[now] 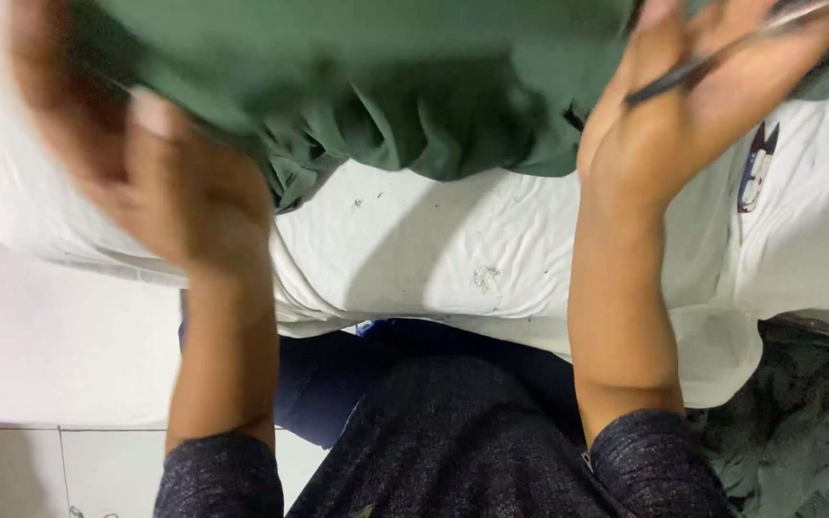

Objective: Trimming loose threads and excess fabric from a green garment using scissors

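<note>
A dark green cloth (405, 86) is bunched across the top of the view, over a white sheet-covered surface (453, 249). My left hand (160, 177) is blurred and raised at the cloth's left edge; whether it grips the cloth I cannot tell. On the right my right hand (693, 96) has its fingers spread, and a thin dark pen-like tool (712, 59) lies across the fingers, held there. Both forearms wear dark speckled sleeves.
Small thread snips (758, 165) with a blue handle lie on the white sheet at the right. Bits of lint (485, 276) dot the sheet. A grey-green pile of fabric (798, 432) sits at the lower right. White floor tiles (40, 345) show at the left.
</note>
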